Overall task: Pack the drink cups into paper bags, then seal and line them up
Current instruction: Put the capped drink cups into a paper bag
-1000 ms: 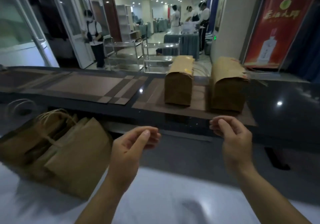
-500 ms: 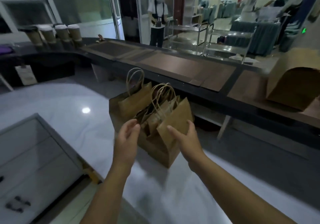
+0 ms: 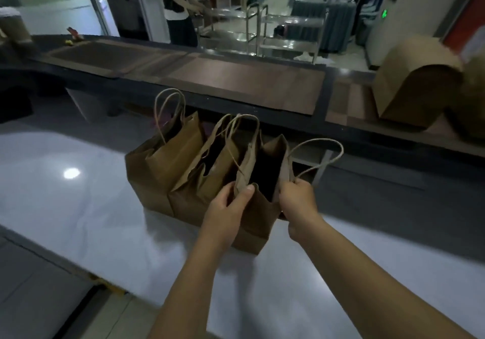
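Three brown paper bags with twine handles stand in a row on the white counter (image 3: 78, 207). The nearest bag (image 3: 258, 223) is spread wide, its inside dark. My left hand (image 3: 231, 207) pinches its left rim, thumb on the inner side. My right hand (image 3: 298, 199) grips the right rim near the twine handle (image 3: 322, 152). Beside it stand the middle bag (image 3: 210, 178) and the far bag (image 3: 168, 160), both with their mouths agape. A sealed bag (image 3: 412, 86) with a folded top sits on the raised dark ledge at right. One drink cup (image 3: 14, 27) shows at far left, blurred.
The dark raised ledge (image 3: 236, 81) with brown mats runs across behind the bags. A person (image 3: 178, 8) stands beyond it by steel carts (image 3: 286, 31). A second sealed bag (image 3: 475, 97) is cut off at the right edge. A drawer unit lies at bottom left.
My view swung left from the sealed bags to the unsealed ones. Both hands moved onto the nearest bag, took hold of its rims and pulled them apart.
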